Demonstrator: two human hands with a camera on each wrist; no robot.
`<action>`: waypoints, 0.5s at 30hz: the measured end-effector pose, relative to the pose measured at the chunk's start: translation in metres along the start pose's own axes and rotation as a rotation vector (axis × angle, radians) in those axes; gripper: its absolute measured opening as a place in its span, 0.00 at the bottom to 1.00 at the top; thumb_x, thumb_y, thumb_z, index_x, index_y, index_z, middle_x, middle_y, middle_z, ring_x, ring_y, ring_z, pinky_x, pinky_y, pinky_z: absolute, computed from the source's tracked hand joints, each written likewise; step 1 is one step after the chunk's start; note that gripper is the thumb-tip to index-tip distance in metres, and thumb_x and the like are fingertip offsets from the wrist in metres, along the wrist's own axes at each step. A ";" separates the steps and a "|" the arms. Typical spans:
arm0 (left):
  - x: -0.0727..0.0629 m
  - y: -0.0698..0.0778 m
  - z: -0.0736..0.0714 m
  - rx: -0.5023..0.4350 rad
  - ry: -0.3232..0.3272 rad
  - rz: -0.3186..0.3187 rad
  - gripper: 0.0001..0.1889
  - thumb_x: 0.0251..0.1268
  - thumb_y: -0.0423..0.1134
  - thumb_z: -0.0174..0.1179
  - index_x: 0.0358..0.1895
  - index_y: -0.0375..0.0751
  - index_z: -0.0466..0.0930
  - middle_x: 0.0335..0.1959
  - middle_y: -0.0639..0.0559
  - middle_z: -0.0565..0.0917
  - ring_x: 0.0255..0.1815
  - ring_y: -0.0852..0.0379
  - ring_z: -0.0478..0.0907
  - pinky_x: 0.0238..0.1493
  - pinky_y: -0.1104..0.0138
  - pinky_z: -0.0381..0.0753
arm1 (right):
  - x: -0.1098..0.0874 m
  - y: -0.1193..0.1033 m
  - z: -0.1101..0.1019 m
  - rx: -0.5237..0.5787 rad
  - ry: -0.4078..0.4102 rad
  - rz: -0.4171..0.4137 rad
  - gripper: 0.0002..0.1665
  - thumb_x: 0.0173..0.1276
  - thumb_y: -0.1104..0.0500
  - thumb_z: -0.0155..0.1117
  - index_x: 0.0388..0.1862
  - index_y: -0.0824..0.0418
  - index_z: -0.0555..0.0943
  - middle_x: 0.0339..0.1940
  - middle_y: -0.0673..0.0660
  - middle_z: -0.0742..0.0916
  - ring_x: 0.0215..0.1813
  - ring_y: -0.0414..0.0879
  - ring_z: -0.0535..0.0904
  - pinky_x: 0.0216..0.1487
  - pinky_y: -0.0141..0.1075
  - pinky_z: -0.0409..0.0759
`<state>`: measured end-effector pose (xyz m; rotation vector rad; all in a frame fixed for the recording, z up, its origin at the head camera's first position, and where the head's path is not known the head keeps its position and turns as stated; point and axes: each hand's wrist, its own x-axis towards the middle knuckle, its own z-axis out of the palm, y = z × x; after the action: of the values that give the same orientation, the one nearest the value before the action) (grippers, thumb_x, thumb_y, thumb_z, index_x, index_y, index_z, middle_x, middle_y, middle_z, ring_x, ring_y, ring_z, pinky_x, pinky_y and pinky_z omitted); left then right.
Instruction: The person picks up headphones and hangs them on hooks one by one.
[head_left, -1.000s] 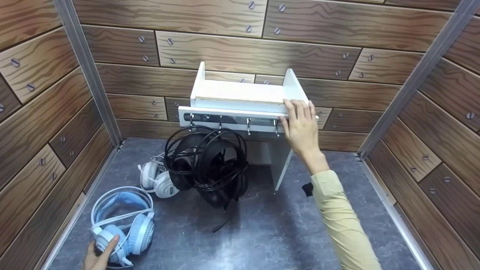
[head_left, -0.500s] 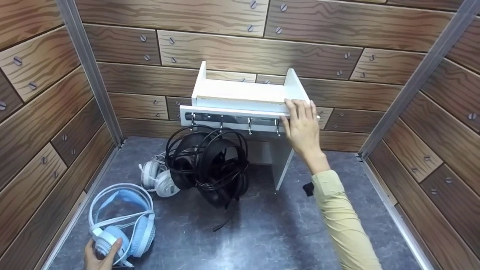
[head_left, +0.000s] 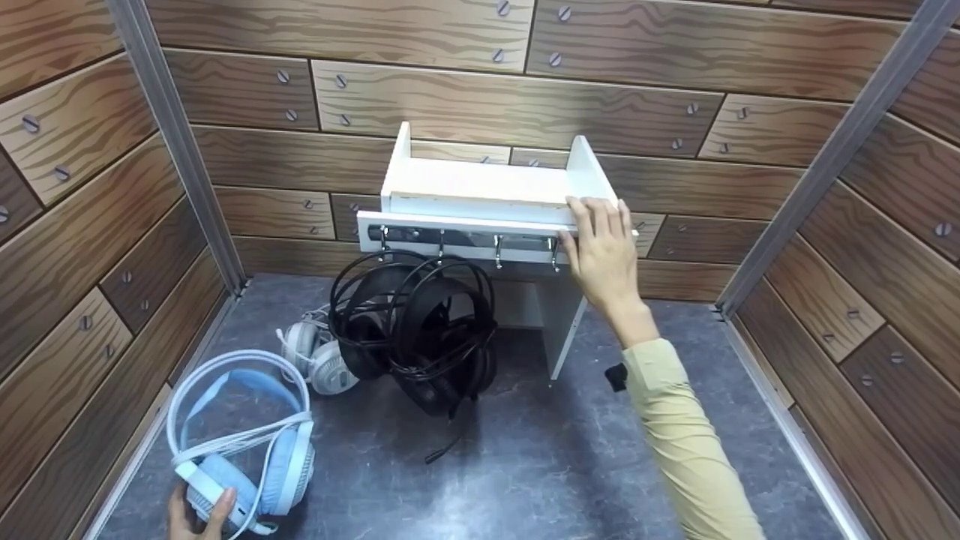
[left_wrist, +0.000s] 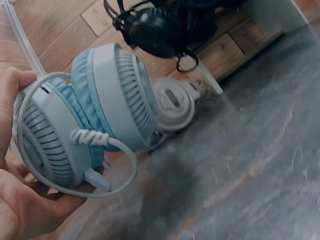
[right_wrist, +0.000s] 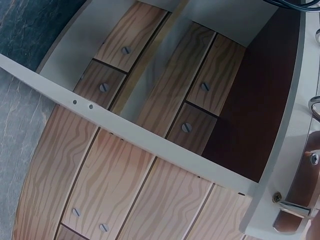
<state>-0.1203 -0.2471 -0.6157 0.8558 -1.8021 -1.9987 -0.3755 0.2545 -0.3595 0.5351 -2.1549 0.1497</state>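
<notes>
Checking in: what's in hand?

Left hand grips the light-blue headset by one ear cup, thumb and fingers wrapped round it. Headset's front-left of the white rack, headband up, looks lifted off the table.

And the right hand?

On the rack's right front corner. Fingers fairly straight, resting there, not clutching anything.

Neighbours?

Black headsets appear hung from the rack's left hooks. White headset sits on the table, left of the rack.

How would you run it?

My take: firm hold on the hard shell, easy on the cushion. Far cup is unsupported, so expect swing; tilt slowly. Loose cord loop could snag, tuck it in. Leave the white headset room. Right hand: light, even pressure so the rack can't shift.
</notes>
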 end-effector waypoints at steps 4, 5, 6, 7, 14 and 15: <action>-0.009 0.013 0.002 -0.001 -0.050 0.019 0.47 0.67 0.40 0.62 0.81 0.34 0.41 0.71 0.26 0.58 0.38 0.82 0.64 0.38 0.86 0.66 | 0.001 0.000 0.000 0.000 -0.005 0.002 0.28 0.80 0.46 0.49 0.71 0.58 0.68 0.61 0.63 0.76 0.68 0.60 0.67 0.78 0.56 0.52; -0.011 0.017 0.004 0.002 -0.067 0.016 0.47 0.67 0.39 0.61 0.81 0.34 0.40 0.71 0.26 0.58 0.38 0.82 0.64 0.39 0.86 0.66 | 0.001 0.000 -0.001 -0.001 -0.007 0.003 0.28 0.80 0.46 0.49 0.72 0.58 0.68 0.61 0.64 0.76 0.68 0.60 0.67 0.78 0.56 0.52; -0.014 0.021 0.005 0.004 -0.089 0.013 0.47 0.68 0.40 0.60 0.81 0.35 0.39 0.72 0.25 0.57 0.38 0.82 0.64 0.40 0.85 0.66 | 0.001 0.000 -0.001 -0.001 -0.010 0.004 0.28 0.80 0.46 0.49 0.72 0.58 0.68 0.61 0.64 0.76 0.68 0.60 0.67 0.79 0.56 0.51; -0.017 0.024 0.006 0.009 -0.112 0.011 0.48 0.68 0.40 0.60 0.81 0.35 0.37 0.73 0.25 0.55 0.38 0.82 0.64 0.40 0.85 0.65 | 0.001 0.000 -0.001 -0.001 -0.012 0.005 0.28 0.80 0.46 0.48 0.72 0.58 0.68 0.61 0.64 0.76 0.68 0.60 0.67 0.79 0.55 0.51; -0.036 0.040 0.019 0.017 -0.220 0.027 0.46 0.69 0.40 0.58 0.81 0.37 0.37 0.66 0.36 0.67 0.42 0.80 0.68 0.44 0.83 0.70 | 0.000 -0.001 -0.002 0.002 -0.017 0.006 0.27 0.81 0.46 0.47 0.71 0.58 0.68 0.61 0.63 0.76 0.68 0.59 0.68 0.78 0.56 0.52; -0.038 0.041 0.021 0.005 -0.234 0.034 0.45 0.70 0.39 0.57 0.81 0.37 0.37 0.62 0.41 0.69 0.43 0.79 0.69 0.44 0.82 0.72 | 0.000 -0.001 -0.002 0.003 -0.014 0.005 0.27 0.81 0.46 0.47 0.71 0.58 0.68 0.61 0.63 0.76 0.68 0.59 0.68 0.78 0.56 0.53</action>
<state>-0.1108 -0.2143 -0.5666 0.6091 -1.9302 -2.1495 -0.3740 0.2539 -0.3584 0.5341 -2.1703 0.1528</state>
